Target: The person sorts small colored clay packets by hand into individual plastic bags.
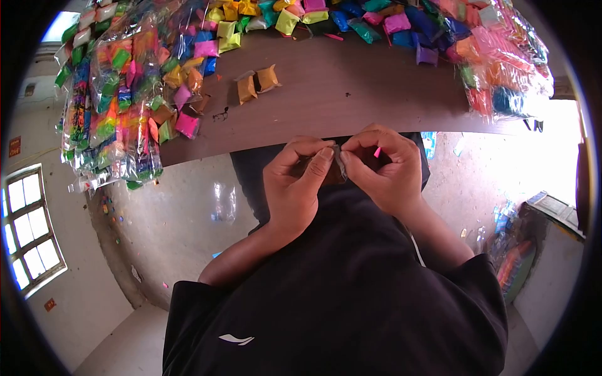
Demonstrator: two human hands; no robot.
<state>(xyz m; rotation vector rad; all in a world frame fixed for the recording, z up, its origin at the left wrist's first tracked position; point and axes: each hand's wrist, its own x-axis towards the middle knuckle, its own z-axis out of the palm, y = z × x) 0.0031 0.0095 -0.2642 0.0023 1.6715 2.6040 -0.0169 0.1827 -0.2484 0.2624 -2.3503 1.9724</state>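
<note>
Close together at the table's near edge, my left hand point(293, 182) and my right hand point(389, 166) pinch a small clear plastic packet point(339, 164) between thumbs and fingers. Something brown shows low in the packet, partly hidden by the hands. A small pink piece point(377, 151) sticks out at the fingers of my right hand. Two orange-brown packets point(268, 78) lie side by side on the brown table point(351, 94), beyond my left hand.
Many colourful small packets point(287, 22) line the table's far side. Clear bags of coloured packets are heaped at the left point(119, 106) and right point(495, 69) ends. Plastic bags point(224, 202) lie on the floor at left, with more plastic point(514, 257) at lower right.
</note>
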